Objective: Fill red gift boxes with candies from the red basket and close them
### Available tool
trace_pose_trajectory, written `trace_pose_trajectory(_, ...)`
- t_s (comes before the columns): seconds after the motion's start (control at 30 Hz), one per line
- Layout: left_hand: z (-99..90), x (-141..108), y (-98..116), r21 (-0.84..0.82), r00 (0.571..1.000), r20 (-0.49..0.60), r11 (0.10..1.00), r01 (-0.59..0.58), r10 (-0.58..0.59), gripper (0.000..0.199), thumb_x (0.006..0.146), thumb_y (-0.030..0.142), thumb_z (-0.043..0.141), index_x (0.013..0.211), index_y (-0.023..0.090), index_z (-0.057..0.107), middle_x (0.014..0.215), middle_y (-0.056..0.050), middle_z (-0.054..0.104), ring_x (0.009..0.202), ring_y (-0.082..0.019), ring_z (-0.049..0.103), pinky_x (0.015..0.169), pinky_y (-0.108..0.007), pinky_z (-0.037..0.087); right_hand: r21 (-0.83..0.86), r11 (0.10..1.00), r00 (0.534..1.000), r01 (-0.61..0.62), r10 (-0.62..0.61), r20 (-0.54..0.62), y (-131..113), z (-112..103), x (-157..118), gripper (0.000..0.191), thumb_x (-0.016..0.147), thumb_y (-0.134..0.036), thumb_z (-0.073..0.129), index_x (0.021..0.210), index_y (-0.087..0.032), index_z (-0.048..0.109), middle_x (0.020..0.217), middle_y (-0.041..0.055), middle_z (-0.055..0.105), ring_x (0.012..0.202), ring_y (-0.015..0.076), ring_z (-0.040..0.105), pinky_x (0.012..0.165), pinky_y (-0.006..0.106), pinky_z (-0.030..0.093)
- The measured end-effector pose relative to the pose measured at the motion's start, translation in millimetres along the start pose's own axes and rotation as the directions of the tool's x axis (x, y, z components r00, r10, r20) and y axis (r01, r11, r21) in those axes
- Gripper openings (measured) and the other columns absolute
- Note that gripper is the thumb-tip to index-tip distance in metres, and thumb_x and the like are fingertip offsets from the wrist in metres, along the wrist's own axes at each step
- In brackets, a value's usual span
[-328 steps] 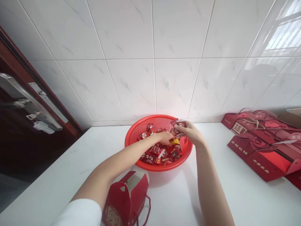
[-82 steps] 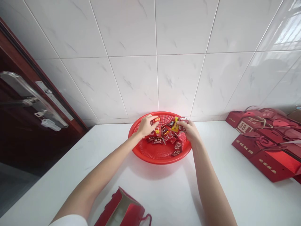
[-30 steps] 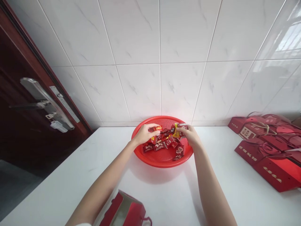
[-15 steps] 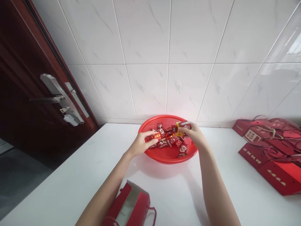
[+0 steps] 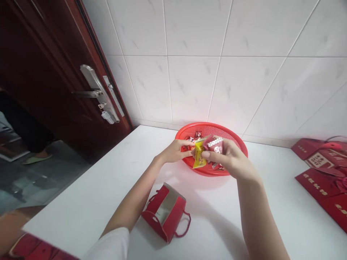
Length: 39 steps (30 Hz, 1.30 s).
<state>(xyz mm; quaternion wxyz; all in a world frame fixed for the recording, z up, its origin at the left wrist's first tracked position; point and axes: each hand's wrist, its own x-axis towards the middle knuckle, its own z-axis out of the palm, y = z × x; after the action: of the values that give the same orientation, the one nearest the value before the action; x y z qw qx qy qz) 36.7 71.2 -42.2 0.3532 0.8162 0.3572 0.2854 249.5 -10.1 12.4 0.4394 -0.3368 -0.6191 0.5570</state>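
My right hand (image 5: 234, 160) grips wrapped candies above the front of the red basket (image 5: 242, 150): a yellow packet (image 5: 200, 155) and a dark red one with a dotted edge (image 5: 215, 144). My left hand (image 5: 173, 151) is at the basket's left side, thumb and fingers closed around a small red candy (image 5: 191, 147). Its fingertips lie close to the yellow packet. More red-wrapped candies (image 5: 198, 134) lie in the basket, partly hidden by my hands. An open red paper box (image 5: 173, 220) with cord handles stands on the table between my forearms.
Folded red gift boxes (image 5: 317, 184) lie at the right on the white table (image 5: 114, 187). Tiled wall (image 5: 195, 86) backs the table. A dark door (image 5: 62, 72) stands at the left; a person's leg (image 5: 29, 126) shows beyond. Red items (image 5: 38, 249) are below the table's left edge.
My right hand has lifted candies toward me, over the basket's front. My left hand still holds its candy. The view has shifted, showing more of the open box and a person at the left.
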Motion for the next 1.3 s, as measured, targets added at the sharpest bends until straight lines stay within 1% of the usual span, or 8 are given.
trace_pose_trajectory(0.2,-30.8,-18.6,13.1,0.041,0.998,-0.036,0.998,0.053,-0.052,0.037,0.078,0.042,0.070,0.106,0.019,0.078,0.117,-0.007,0.078,0.108,-0.029,0.071,0.094,-0.037,0.057,-0.029,0.999,0.949,-0.016,0.024,0.314,7.7,48.5,-3.9,0.023,0.084,-0.037,0.080,0.098,-0.020,0.072,0.084,0.0008,0.070,0.073,0.0158,0.064,0.070,0.029,0.055)
trace_pose_trajectory(0.37,-65.0,-54.3,27.5,-0.013,0.996,-0.082,0.999,0.033,-0.034,0.032,0.081,0.044,0.074,0.103,0.021,0.079,0.101,-0.007,0.078,0.101,-0.027,0.071,0.095,-0.039,0.056,-0.211,0.977,0.867,0.026,0.083,0.491,17.0,60.1,-6.1,0.017,0.089,-0.031,0.074,0.101,-0.020,0.072,0.078,-0.0015,0.068,0.064,0.0123,0.058,0.059,0.024,0.047)
trace_pose_trajectory(0.47,-84.0,-82.7,45.8,-0.044,0.996,0.048,0.996,0.071,-0.069,0.026,0.083,0.048,0.075,0.090,0.023,0.080,0.088,-0.007,0.077,0.085,-0.025,0.071,0.084,-0.037,0.058,-0.321,0.946,0.803,0.055,0.150,0.577,15.5,56.8,-5.2,0.013,0.088,-0.027,0.073,0.099,-0.019,0.071,0.076,-0.0025,0.067,0.061,0.0110,0.056,0.054,0.022,0.043)
trace_pose_trajectory(0.57,-91.4,-103.7,67.1,-0.161,0.923,0.383,0.986,0.044,0.021,0.024,0.080,0.051,0.080,0.082,0.027,0.083,0.074,-0.009,0.077,0.067,-0.024,0.072,0.068,-0.033,0.059,-0.361,0.928,0.766,0.095,0.163,0.622,12.9,51.4,-3.9,0.013,0.086,-0.026,0.076,0.095,-0.019,0.069,0.071,-0.0040,0.064,0.059,0.0097,0.054,0.052,0.021,0.041)
trace_pose_trajectory(0.67,-79.6,-111.1,83.1,-0.299,0.823,0.544,0.954,0.007,0.164,0.014,0.084,0.038,0.080,0.095,0.030,0.085,0.096,-0.011,0.082,0.079,-0.027,0.078,0.072,-0.031,0.063,-0.368,0.921,0.754,0.128,0.150,0.639,11.0,44.7,-3.1,0.014,0.088,-0.029,0.074,0.096,-0.019,0.069,0.072,-0.0037,0.065,0.060,0.0097,0.054,0.053,0.021,0.041)
trace_pose_trajectory(0.8,-45.3,-108.2,85.6,-0.188,0.766,0.609,0.976,-0.113,0.206,0.028,0.097,0.035,0.065,0.117,0.020,0.075,0.121,-0.016,0.077,0.105,-0.029,0.075,0.092,-0.034,0.058,-0.459,0.875,0.751,0.153,0.199,0.629,7.2,30.7,-4.5,0.008,0.089,-0.023,0.070,0.094,-0.017,0.067,0.080,-0.0002,0.071,0.064,0.0115,0.061,0.056,0.022,0.044)
trace_pose_trajectory(1.1,12.1,-87.2,78.1,-0.007,0.717,0.662,0.959,-0.284,0.217,0.048,0.103,0.048,0.051,0.134,0.012,0.061,0.123,-0.017,0.073,0.107,-0.030,0.070,0.096,-0.036,0.051,-0.560,0.816,0.764,0.145,0.267,0.587,-4.1,-3.8,-16.4,0.009,0.091,-0.022,0.066,0.096,-0.014,0.069,0.082,0.0031,0.074,0.065,0.0129,0.063,0.059,0.024,0.046)
trace_pose_trajectory(1.3,24.0,-86.5,84.2,0.235,0.749,0.658,0.923,-0.305,0.080,0.019,0.101,0.035,0.055,0.097,0.019,0.065,0.102,-0.008,0.072,0.093,-0.028,0.064,0.094,-0.039,0.045,-0.658,0.742,0.768,0.129,0.345,0.539,5.3,-3.9,-6.4,0.006,0.084,-0.014,0.069,0.088,-0.015,0.065,0.077,-0.0003,0.068,0.066,0.0119,0.059,0.058,0.022,0.041)
